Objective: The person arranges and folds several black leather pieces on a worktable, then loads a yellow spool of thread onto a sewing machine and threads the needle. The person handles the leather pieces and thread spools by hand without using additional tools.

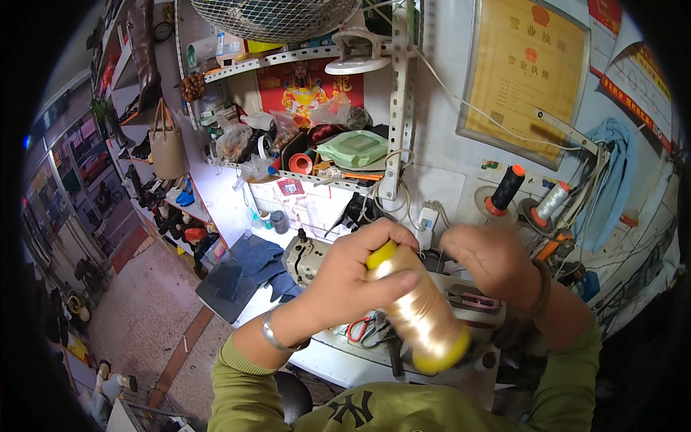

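Observation:
My left hand (pixel 353 277) is wrapped round a large spool of shiny gold-beige thread (pixel 426 311) with yellow ends. The spool hangs tilted over the sewing machine, its lower end toward me. To its right, my right hand (pixel 497 261) is raised and slightly blurred, fingers curled closed. Whether a strand of thread is pinched there I cannot make out. Behind and below is the pale sewing machine (pixel 308 261), partly hidden by my hands. A pink-handled tool (pixel 472 298) lies in a recess on its top. Red-handled pliers or scissors (pixel 358 329) rest among tools on the white table (pixel 317 363).
Spools of black thread (pixel 506 190) and silvery thread (pixel 552 201) stand on holders at the right. Dark blue cloth (pixel 255 261) lies left of the machine. A cluttered metal shelf (pixel 288 66) rises behind, a wire-caged fan (pixel 277 16) above. Cables hang along the wall.

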A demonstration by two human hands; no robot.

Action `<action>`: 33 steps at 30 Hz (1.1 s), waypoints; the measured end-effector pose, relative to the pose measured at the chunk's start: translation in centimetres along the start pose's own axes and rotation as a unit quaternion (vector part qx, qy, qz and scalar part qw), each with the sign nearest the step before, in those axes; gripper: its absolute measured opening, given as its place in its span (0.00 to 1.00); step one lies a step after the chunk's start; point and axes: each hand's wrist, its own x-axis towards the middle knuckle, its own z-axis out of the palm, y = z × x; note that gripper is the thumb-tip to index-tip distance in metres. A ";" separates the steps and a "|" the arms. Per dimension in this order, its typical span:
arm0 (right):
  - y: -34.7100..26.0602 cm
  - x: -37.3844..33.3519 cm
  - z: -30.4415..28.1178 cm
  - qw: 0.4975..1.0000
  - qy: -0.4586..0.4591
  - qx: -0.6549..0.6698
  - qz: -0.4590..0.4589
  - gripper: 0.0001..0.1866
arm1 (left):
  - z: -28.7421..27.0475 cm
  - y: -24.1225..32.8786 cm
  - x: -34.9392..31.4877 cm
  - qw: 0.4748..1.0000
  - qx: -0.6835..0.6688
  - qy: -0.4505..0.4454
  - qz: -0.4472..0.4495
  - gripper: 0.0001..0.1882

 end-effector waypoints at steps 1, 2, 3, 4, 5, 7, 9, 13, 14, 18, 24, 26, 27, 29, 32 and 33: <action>0.4 0.5 0.2 0.989 -0.030 0.136 0.054 0.08 | -0.1 0.1 -0.5 0.982 -0.170 -0.016 -0.075 0.27; -0.2 0.7 0.9 0.983 -0.042 0.178 0.016 0.08 | 0.1 0.2 -0.6 0.961 -0.254 0.022 -0.108 0.29; -0.6 0.4 1.2 0.971 -0.030 0.237 -0.030 0.07 | 0.2 0.2 -0.7 0.930 -0.338 0.075 -0.126 0.30; -1.3 0.5 2.1 0.987 0.112 0.078 -0.088 0.07 | 0.4 0.2 -0.6 0.937 -0.308 0.138 -0.091 0.28; -1.6 -0.2 1.7 0.986 0.024 0.004 -0.164 0.06 | 0.3 0.3 -0.6 0.942 -0.276 0.184 -0.043 0.28; -2.1 -0.7 1.6 0.966 0.064 -0.156 -0.194 0.05 | -0.1 0.1 0.5 0.940 0.107 0.274 0.173 0.24; -1.4 -0.3 1.3 0.966 0.028 -0.240 -0.087 0.05 | -1.0 0.6 0.3 0.860 0.406 0.169 0.257 0.22; 1.5 2.0 1.9 0.973 0.000 0.198 0.115 0.04 | -2.8 0.9 -1.0 0.979 -0.169 0.003 -0.111 0.20; 1.6 2.4 2.9 0.987 0.006 0.158 0.024 0.04 | -2.8 0.6 -1.2 0.943 -0.318 0.002 -0.103 0.20; 1.1 0.8 5.4 0.988 -0.008 0.039 -0.151 0.08 | -4.1 -2.2 -0.1 0.904 -0.301 0.297 0.068 0.18; 3.3 -2.5 4.0 0.996 0.023 0.005 -0.083 0.07 | -14.2 -10.9 6.1 0.843 0.287 0.419 0.175 0.21; 4.1 -3.2 2.9 0.998 0.017 -0.023 -0.057 0.06 | -16.9 -14.7 8.3 0.832 0.374 0.370 0.177 0.23; 4.4 -3.7 2.3 0.998 0.013 -0.039 -0.048 0.05 | -18.0 -16.5 9.3 0.797 0.461 0.346 0.179 0.24; 4.6 -4.7 1.3 0.999 0.021 -0.044 -0.003 0.04 | -19.1 -20.0 11.1 0.801 0.506 0.289 0.141 0.24; 4.7 -7.1 -0.7 0.993 0.049 -0.013 0.109 0.04 | -19.5 -24.5 13.3 0.782 0.577 0.223 0.074 0.25; 4.9 -7.8 -1.1 0.992 0.045 -0.030 0.115 0.04 | -19.6 -25.7 13.9 0.770 0.607 0.195 0.033 0.29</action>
